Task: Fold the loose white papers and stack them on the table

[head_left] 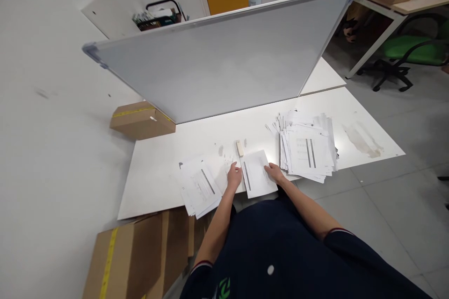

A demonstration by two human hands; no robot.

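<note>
A small stack of printed paper point(259, 177) with a dark stripe down its left side is between my hands at the table's front edge. My right hand point(275, 173) is closed on its right edge, thumb on top. My left hand point(234, 176) is curled against its left edge, fingers bent; their grip is partly hidden. Left of my left hand lies a loose pile of printed sheets point(199, 187), slightly over the table edge. Beyond the paper lies a small cream-coloured oblong object point(239, 148). A taller, untidy stack of papers point(308, 149) stands right of my right hand.
A whiteboard point(224, 65) stands along the back of the white table point(150, 173). A cardboard box point(140, 119) sits at the table's back left corner, and larger boxes point(140, 257) stand below on the left. A green chair point(414, 49) is at far right.
</note>
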